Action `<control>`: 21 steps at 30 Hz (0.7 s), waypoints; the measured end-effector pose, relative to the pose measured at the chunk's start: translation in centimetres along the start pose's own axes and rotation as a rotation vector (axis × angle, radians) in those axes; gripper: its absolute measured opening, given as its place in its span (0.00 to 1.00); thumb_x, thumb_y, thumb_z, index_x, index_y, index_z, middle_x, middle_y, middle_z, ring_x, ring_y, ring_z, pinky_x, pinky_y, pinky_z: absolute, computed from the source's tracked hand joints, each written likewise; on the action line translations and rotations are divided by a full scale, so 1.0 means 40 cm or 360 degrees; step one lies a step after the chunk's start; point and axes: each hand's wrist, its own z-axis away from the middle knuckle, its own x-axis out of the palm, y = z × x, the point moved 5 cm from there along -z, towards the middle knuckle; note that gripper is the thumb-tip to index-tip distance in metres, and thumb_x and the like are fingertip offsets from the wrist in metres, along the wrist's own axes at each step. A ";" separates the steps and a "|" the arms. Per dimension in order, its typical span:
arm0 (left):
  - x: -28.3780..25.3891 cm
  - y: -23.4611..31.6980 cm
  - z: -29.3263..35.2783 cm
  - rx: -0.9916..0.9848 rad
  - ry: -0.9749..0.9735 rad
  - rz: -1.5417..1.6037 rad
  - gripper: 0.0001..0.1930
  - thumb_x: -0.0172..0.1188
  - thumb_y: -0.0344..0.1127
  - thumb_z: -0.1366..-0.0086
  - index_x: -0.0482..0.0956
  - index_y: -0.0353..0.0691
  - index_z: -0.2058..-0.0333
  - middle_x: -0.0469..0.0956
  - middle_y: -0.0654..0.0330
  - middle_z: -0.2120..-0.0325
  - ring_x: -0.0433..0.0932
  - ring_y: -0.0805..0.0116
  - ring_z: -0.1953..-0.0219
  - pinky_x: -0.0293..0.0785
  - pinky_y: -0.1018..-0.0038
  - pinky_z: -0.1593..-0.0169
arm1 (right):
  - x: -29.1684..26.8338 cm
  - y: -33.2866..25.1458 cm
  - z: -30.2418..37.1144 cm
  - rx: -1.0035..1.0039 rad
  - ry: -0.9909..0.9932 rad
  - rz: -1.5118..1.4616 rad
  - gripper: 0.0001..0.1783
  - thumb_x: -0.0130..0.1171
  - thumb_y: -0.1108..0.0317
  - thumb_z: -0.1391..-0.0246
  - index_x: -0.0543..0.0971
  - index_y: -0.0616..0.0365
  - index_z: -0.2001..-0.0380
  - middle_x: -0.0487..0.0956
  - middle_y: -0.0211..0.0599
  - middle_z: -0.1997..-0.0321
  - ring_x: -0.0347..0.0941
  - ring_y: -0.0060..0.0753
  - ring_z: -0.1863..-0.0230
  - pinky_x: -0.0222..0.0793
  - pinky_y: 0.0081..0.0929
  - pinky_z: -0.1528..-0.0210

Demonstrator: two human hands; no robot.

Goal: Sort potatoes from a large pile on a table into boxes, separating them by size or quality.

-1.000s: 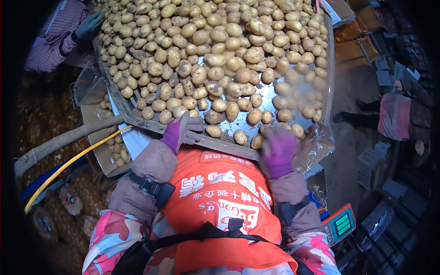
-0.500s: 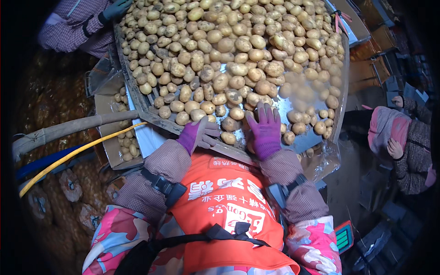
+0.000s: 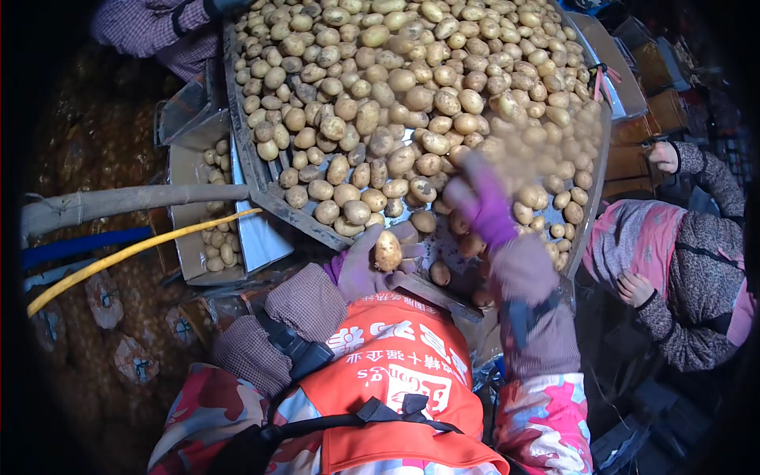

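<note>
A broad tray (image 3: 306, 224) with a raised edge is heaped with potatoes (image 3: 443, 99), some smeared with dirt. At its near edge my left hand (image 3: 358, 269), in a purple and grey glove, is closed on a single potato (image 3: 388, 251) held up in its fingers. My right hand (image 3: 487, 202), gloved in purple, reaches over the near right part of the heap. Motion smears its fingers, so whether they grip anything is hidden. A few loose potatoes lie on the tray floor between my hands.
A cardboard box (image 3: 188, 241) with potatoes stands left of the tray, beside a grey pole (image 3: 134, 207) and yellow hose (image 3: 142, 255). One co-worker's sleeve (image 3: 146, 28) shows at the far left; another person (image 3: 689, 261) is at the right. Netted sacks (image 3: 134, 360) lie lower left.
My left hand has picked up a potato and turned its palm upward. The right hand has moved right and farther over the heap. The person at the right has raised an arm.
</note>
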 end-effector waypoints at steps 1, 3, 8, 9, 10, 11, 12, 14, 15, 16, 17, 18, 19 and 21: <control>0.015 -0.001 0.003 -0.0028 -0.0040 -0.0031 0.34 0.33 0.64 0.30 0.62 0.45 0.38 0.74 0.50 0.50 0.78 0.64 0.61 0.77 0.72 0.63 | -0.080 0.105 -0.069 -0.0164 0.0210 0.0584 0.28 0.62 0.52 0.49 0.74 0.58 0.49 0.74 0.51 0.51 0.69 0.52 0.46 0.65 0.42 0.44; 0.039 0.009 -0.011 -0.0101 -0.0025 -0.0291 0.33 0.35 0.65 0.31 0.65 0.45 0.40 0.74 0.50 0.49 0.77 0.64 0.63 0.74 0.71 0.65 | -0.209 0.380 -0.144 -0.0156 0.0475 0.1545 0.35 0.63 0.51 0.53 0.71 0.49 0.41 0.61 0.53 0.33 0.59 0.55 0.34 0.56 0.45 0.35; -0.023 0.020 0.070 0.0158 0.0052 0.0234 0.30 0.40 0.62 0.31 0.70 0.41 0.46 0.74 0.49 0.49 0.77 0.56 0.52 0.76 0.63 0.53 | -0.033 0.175 -0.026 0.0058 0.0173 0.1565 0.33 0.66 0.52 0.57 0.73 0.44 0.44 0.67 0.49 0.38 0.66 0.51 0.40 0.61 0.45 0.39; -0.034 0.032 0.068 0.0170 0.0013 0.0284 0.30 0.41 0.61 0.31 0.70 0.41 0.46 0.74 0.48 0.48 0.77 0.58 0.52 0.77 0.63 0.54 | -0.033 0.173 -0.002 0.0055 0.0213 0.1425 0.31 0.66 0.55 0.56 0.74 0.46 0.46 0.69 0.48 0.41 0.68 0.49 0.42 0.63 0.44 0.41; -0.049 0.043 0.066 0.0181 -0.0028 0.0334 0.30 0.41 0.61 0.31 0.71 0.42 0.46 0.73 0.48 0.48 0.77 0.60 0.52 0.77 0.63 0.54 | -0.031 0.172 0.018 0.0052 0.0252 0.1284 0.29 0.66 0.58 0.56 0.75 0.48 0.48 0.72 0.46 0.44 0.69 0.48 0.45 0.64 0.42 0.42; -0.076 0.037 0.065 0.0197 -0.0033 0.0344 0.30 0.41 0.61 0.31 0.71 0.42 0.46 0.73 0.48 0.48 0.77 0.60 0.52 0.77 0.63 0.54 | -0.025 0.177 0.044 0.0035 0.0242 0.1289 0.29 0.66 0.58 0.56 0.75 0.48 0.48 0.72 0.46 0.44 0.69 0.48 0.45 0.64 0.42 0.42; -0.108 0.039 0.057 0.0248 -0.0012 0.0212 0.29 0.43 0.61 0.32 0.71 0.41 0.47 0.73 0.48 0.47 0.77 0.62 0.53 0.77 0.64 0.55 | -0.020 0.189 0.057 0.0009 0.0297 0.0916 0.27 0.66 0.61 0.55 0.76 0.49 0.48 0.73 0.46 0.45 0.70 0.46 0.45 0.65 0.41 0.42; -0.089 0.066 0.078 0.0210 0.0021 -0.0093 0.27 0.46 0.60 0.32 0.73 0.41 0.53 0.76 0.51 0.53 0.78 0.68 0.60 0.78 0.69 0.63 | 0.016 0.116 0.080 -0.0003 0.0349 0.0424 0.25 0.64 0.64 0.52 0.76 0.53 0.48 0.74 0.45 0.47 0.71 0.44 0.46 0.65 0.38 0.42; -0.069 0.079 0.097 0.0261 0.0045 -0.0080 0.27 0.46 0.60 0.32 0.73 0.41 0.53 0.76 0.51 0.53 0.78 0.68 0.60 0.78 0.69 0.63 | 0.067 0.023 0.099 -0.0005 0.0342 0.0313 0.24 0.63 0.65 0.50 0.76 0.55 0.48 0.75 0.44 0.47 0.71 0.43 0.46 0.65 0.37 0.41; -0.048 0.081 0.111 0.0203 0.0027 -0.0193 0.25 0.47 0.59 0.33 0.73 0.42 0.53 0.76 0.51 0.54 0.78 0.68 0.63 0.78 0.70 0.66 | 0.134 0.000 0.109 -0.0014 0.0047 0.0117 0.25 0.63 0.63 0.49 0.75 0.57 0.46 0.75 0.45 0.47 0.70 0.43 0.45 0.63 0.36 0.40; -0.047 0.092 0.118 0.0128 0.0005 -0.0309 0.24 0.49 0.58 0.33 0.72 0.43 0.52 0.77 0.52 0.55 0.79 0.69 0.65 0.78 0.71 0.68 | 0.203 -0.098 0.125 0.0057 -0.0358 0.0011 0.26 0.61 0.63 0.47 0.74 0.57 0.45 0.75 0.47 0.47 0.70 0.44 0.44 0.63 0.38 0.40; -0.142 0.062 0.088 0.0108 -0.0200 -0.0101 0.24 0.52 0.55 0.34 0.70 0.45 0.46 0.77 0.53 0.55 0.79 0.68 0.67 0.78 0.71 0.70 | 0.248 -0.107 0.131 -0.0140 -0.0455 0.0030 0.26 0.60 0.64 0.46 0.73 0.56 0.44 0.75 0.48 0.46 0.70 0.45 0.43 0.62 0.38 0.39; -0.119 0.085 0.106 0.0234 -0.0228 -0.0132 0.27 0.56 0.53 0.36 0.67 0.45 0.43 0.76 0.52 0.55 0.78 0.68 0.68 0.78 0.70 0.69 | 0.281 -0.097 0.129 -0.0317 -0.0531 0.0012 0.26 0.59 0.64 0.45 0.71 0.56 0.43 0.74 0.49 0.45 0.69 0.46 0.43 0.62 0.39 0.39; -0.104 0.105 0.201 0.0336 -0.0350 0.0088 0.30 0.60 0.51 0.38 0.66 0.44 0.42 0.77 0.52 0.59 0.79 0.67 0.68 0.77 0.70 0.70 | 0.308 -0.121 0.156 -0.0798 -0.0346 0.0484 0.22 0.53 0.68 0.41 0.71 0.60 0.43 0.73 0.46 0.44 0.68 0.43 0.40 0.61 0.38 0.38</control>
